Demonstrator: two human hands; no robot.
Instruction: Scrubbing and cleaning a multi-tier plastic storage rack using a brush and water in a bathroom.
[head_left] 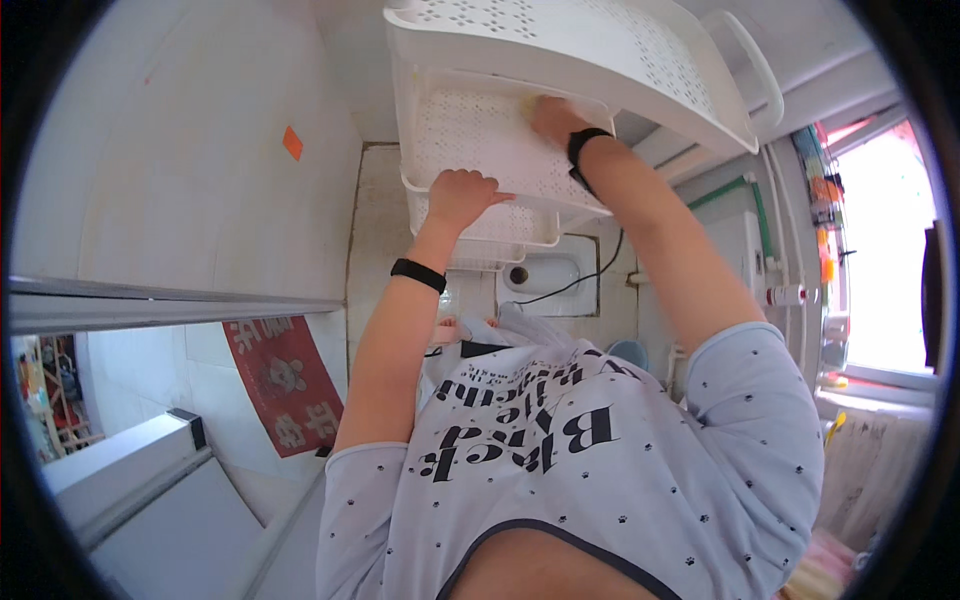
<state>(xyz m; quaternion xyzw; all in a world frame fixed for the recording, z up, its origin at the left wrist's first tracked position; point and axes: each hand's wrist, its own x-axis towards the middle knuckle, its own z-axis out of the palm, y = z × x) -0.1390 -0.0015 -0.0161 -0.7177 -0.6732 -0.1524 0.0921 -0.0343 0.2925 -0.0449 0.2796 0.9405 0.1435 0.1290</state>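
The left hand (462,200) grips the front rim of the tray (465,130), second from top in the white rack (590,45), fingers curled. The right hand (557,119) is inside this tray; blur obscures its fingers' state.

The left hand (462,198) is gripping the second tier (470,135) of the white rack (590,45) at the front; the right hand (556,120), blurred, is occupying that tier's interior.
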